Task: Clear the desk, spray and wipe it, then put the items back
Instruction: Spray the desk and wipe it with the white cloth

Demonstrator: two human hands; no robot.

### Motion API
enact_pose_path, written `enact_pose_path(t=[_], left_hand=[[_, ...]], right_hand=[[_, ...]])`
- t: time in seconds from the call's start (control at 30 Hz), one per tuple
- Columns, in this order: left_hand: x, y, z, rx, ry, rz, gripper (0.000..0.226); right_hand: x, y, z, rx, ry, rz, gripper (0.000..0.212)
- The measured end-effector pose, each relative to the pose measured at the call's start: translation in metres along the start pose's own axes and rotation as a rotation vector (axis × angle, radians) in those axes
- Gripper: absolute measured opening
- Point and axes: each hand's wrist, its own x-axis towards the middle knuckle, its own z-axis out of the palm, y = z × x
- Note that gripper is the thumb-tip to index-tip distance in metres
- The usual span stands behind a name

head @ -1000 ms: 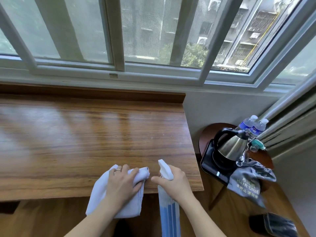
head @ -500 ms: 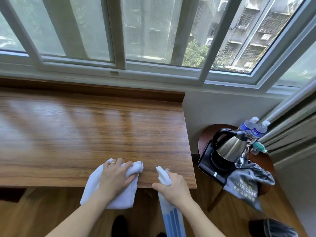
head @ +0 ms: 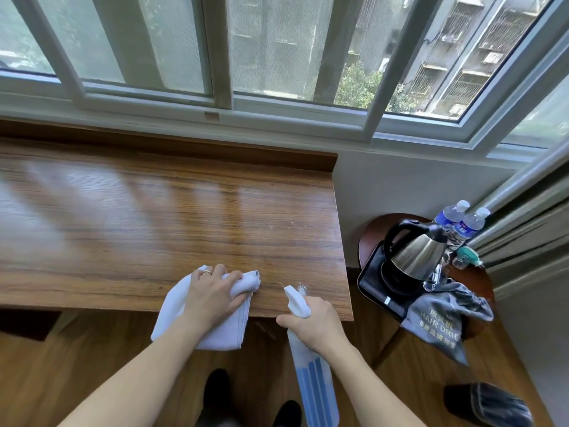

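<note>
Standing beside desk (head: pixel 154 226): kettle (head: pixel 415 254), bottles (head: pixel 462 223), hair-dryer bag (head: pixel 443 315) on side table (head: pixel 474 275).

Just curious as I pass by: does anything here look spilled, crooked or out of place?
Nothing spilled or broken. The grey hair dryer bag droops over the round side table's edge, crowded beside the kettle and water bottles. Tiny droplets by the spray bottle's nozzle look like cleaning mist.

We read "HAIR DRIE", cut off by a fold, on the grey bag (head: pixel 443 318); its Chinese characters and the water bottles' (head: pixel 462 223) labels stay illegible.
</note>
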Motion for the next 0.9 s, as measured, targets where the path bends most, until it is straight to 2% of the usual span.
enact_pose_path(t=[0.3, 0.47, 0.73, 0.9], left_hand=[[0.003, 0.007, -0.003, -0.034, 0.026, -0.049, 0.047], [0.032, 0.015, -0.001, -0.057, 0.035, -0.096, 0.048], [0.051, 0.057, 0.011, 0.031, -0.080, -0.031, 0.048], [0.063, 0.047, 0.022, 0.024, -0.060, 0.008, 0.047]], right_hand=[[-0.003, 0.000, -0.007, 0.113, 0.052, 0.018, 0.042], [0.001, -0.002, -0.013, 0.127, 0.048, 0.024, 0.041], [0.014, -0.013, -0.027, 0.147, 0.079, 0.027, 0.032], [0.021, -0.018, -0.032, 0.111, 0.100, 0.012, 0.032]])
